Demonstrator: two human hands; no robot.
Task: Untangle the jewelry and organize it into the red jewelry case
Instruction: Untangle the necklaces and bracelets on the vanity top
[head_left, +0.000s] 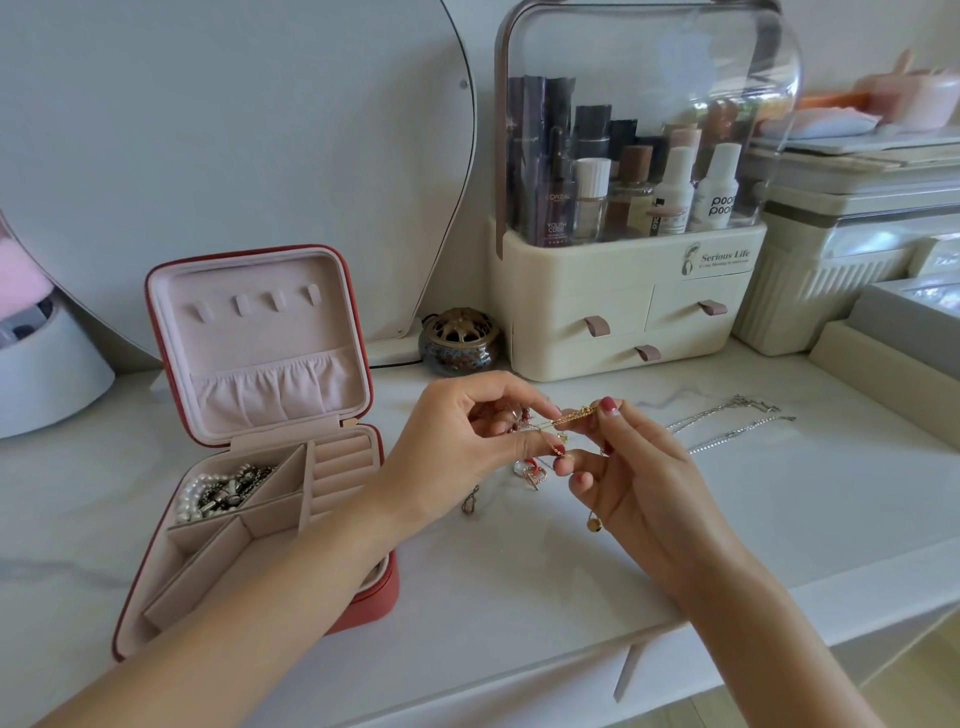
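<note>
The red jewelry case (382, 587) lies open at the left of the white table, its pink lid upright. A pearl strand and dark metal pieces (218, 493) fill its back-left compartment. Above the table's middle, my left hand (457, 447) and my right hand (639, 467) both pinch a tangled gold chain (571, 418) stretched between their fingertips. A small gold disc pendant (595, 525) dangles below my right hand. Rings and a red-trimmed piece (530, 470) lie under the hands. Silver chains (727, 426) lie stretched out at the right.
A cream cosmetics organizer (623, 312) with a clear dome stands behind the hands. A small brass-lidded pot (460, 340) sits beside it. A round mirror (234, 156) leans at the back left; cream boxes (857, 270) crowd the right. The table's front edge runs below my forearms.
</note>
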